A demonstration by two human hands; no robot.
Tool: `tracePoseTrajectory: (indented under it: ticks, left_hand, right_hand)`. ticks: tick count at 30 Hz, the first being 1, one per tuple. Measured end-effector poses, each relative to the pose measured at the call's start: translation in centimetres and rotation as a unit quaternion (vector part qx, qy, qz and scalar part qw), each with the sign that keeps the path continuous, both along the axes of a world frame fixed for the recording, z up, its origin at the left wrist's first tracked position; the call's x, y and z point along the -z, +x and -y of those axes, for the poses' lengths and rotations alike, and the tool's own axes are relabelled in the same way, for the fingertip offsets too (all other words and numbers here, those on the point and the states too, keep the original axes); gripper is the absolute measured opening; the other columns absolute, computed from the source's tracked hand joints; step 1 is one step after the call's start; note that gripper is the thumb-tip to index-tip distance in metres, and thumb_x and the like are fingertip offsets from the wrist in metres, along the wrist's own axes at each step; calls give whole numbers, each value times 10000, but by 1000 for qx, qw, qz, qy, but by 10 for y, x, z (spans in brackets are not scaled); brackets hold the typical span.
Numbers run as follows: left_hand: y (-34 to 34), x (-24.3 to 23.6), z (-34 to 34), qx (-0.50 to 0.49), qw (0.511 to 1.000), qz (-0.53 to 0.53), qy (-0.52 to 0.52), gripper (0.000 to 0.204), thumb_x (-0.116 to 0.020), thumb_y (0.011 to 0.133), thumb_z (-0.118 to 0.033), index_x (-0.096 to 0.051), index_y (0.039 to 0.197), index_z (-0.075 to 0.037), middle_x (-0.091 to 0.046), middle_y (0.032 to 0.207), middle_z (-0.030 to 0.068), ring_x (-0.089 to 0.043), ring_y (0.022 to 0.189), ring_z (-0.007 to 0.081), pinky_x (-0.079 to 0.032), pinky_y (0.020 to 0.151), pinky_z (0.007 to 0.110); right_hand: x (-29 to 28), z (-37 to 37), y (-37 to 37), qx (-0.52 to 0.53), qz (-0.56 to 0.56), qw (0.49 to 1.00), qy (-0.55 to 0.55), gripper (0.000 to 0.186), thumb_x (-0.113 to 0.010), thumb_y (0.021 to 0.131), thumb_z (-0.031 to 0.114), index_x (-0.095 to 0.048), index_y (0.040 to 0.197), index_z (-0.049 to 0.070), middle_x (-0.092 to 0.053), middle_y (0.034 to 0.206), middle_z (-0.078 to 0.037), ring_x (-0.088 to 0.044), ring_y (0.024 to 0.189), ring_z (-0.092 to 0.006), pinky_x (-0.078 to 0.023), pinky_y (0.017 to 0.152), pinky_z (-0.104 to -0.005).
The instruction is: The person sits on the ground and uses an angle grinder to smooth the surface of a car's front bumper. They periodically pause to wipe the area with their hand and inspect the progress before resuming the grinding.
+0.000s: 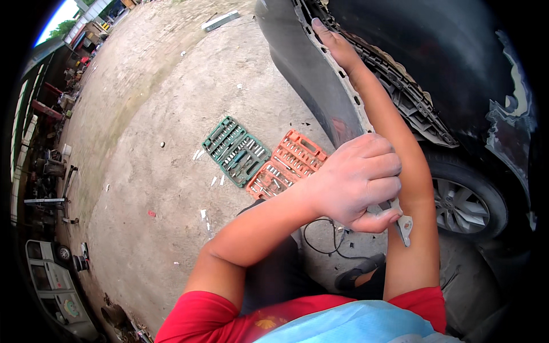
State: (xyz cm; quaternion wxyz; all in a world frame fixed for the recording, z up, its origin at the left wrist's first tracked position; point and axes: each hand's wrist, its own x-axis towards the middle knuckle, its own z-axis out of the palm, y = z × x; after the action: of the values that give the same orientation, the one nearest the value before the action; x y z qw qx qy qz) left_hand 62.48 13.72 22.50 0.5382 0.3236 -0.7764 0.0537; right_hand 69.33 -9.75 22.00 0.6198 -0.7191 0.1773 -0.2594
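Note:
My left hand (366,183) is closed around the lower end of a dark grey body panel (309,80), where a tab with a hole (405,228) sticks out below my fingers. My right arm passes behind it, and my right hand (334,46) grips the panel's slotted edge higher up, thumb showing and other fingers largely hidden. The panel stands tilted beside a black car (423,40) with a ribbed dark plastic strip (412,97) along its opening. A wheel (460,203) shows under the car.
Open green (234,146) and orange (274,177) socket cases lie on the concrete ground (143,200). A dark cable (320,251) lies by my feet. A long metal piece (220,20) lies farther off. Another vehicle (60,286) and assorted clutter (54,166) line the left side.

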Motion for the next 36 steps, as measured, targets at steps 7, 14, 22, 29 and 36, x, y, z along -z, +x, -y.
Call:
tracePoseTrajectory:
  ticks: [7,14,22,29,36]
  left_hand:
    - [-4,1,11,-10,1000,11,-12,323,-811,868,-356,-725,935,-51,-637,985,118,-622,925,361,-529,822,462]
    - [-2,-1,8,-19,999,36,11,323,-805,886,-355,-740,963,-48,-639,989,122,-630,932,365,-536,842,466]
    - [-21,-12,33,-24,998,52,-1,310,-795,907,-343,-729,974,-48,-633,975,123,-624,912,361,-537,840,462]
    - [-34,-9,63,-86,993,83,-14,346,-817,915,-352,-751,1067,-48,-648,1026,144,-609,934,358,-537,842,456]
    - [-40,-10,73,-131,985,110,-12,415,-850,929,-286,-776,1256,-42,-688,1080,136,-650,1019,370,-554,918,460]
  right_hand:
    - [10,13,8,26,56,997,-49,765,-596,1126,673,-787,1318,-43,-772,1189,-117,-657,1144,-198,-493,1092,-380]
    - [18,-3,-9,25,87,994,54,513,-676,1124,451,-802,1353,10,-810,1310,-90,-716,1163,-175,-518,1077,-336]
    - [63,9,-86,66,-38,997,33,629,-586,1147,608,-794,1356,52,-789,1312,-113,-707,1215,-224,-525,1084,-369]
    - [119,-21,-201,77,-98,988,89,537,-577,1171,523,-674,1468,86,-711,1426,-86,-687,1282,-208,-538,1128,-387]
    - [99,-49,-319,92,-15,950,297,506,-550,1191,491,-657,1468,80,-731,1426,-89,-717,1270,-189,-578,1078,-377]
